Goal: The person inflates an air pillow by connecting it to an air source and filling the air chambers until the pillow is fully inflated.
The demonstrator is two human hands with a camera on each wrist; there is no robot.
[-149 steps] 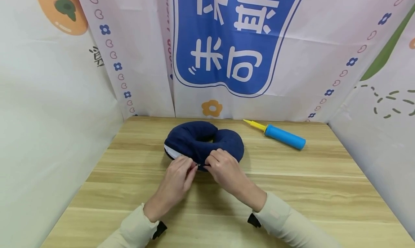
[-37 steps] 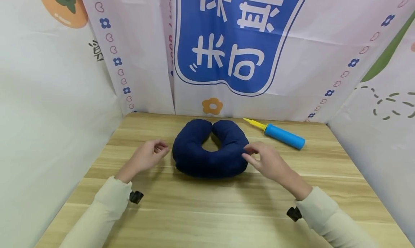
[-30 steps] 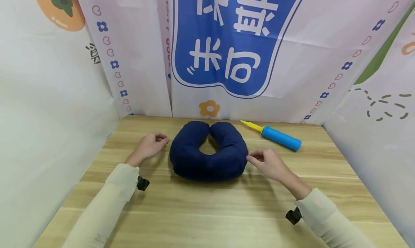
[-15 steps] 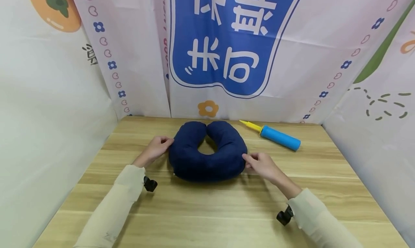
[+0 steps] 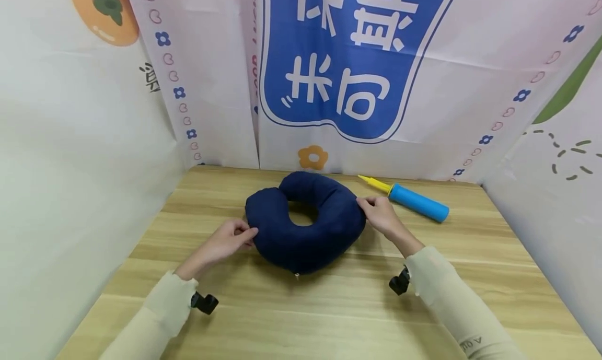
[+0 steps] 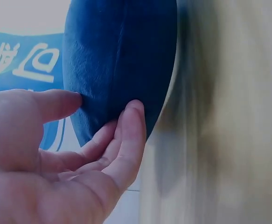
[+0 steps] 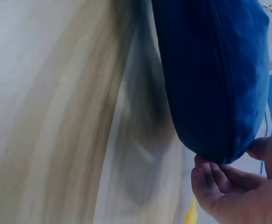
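Note:
A navy U-shaped neck pillow point(image 5: 305, 247) lies turned at a slant on the wooden table, its gap toward the back left. A small zipper pull point(image 5: 297, 275) shows at its near lower edge. My left hand point(image 5: 232, 239) pinches the pillow's left side. In the left wrist view, the thumb presses one face of the pillow point(image 6: 122, 56) and the fingers the other. At the right side, my right hand point(image 5: 381, 213) pinches the pillow between thumb and fingertips. The right wrist view shows those fingertips at the end of the rounded pillow side point(image 7: 210, 79), beside its seam.
A blue hand pump point(image 5: 418, 202) with a yellow nozzle lies behind and right of the pillow, close to my right hand. Printed white cloth point(image 5: 221, 88) walls in the table point(image 5: 329, 318) at the back and both sides.
The zipper's white opening seen earlier is out of view. Both hands have moved in to grip the pillow's sides, and the pillow has turned counterclockwise, its gap swinging left.

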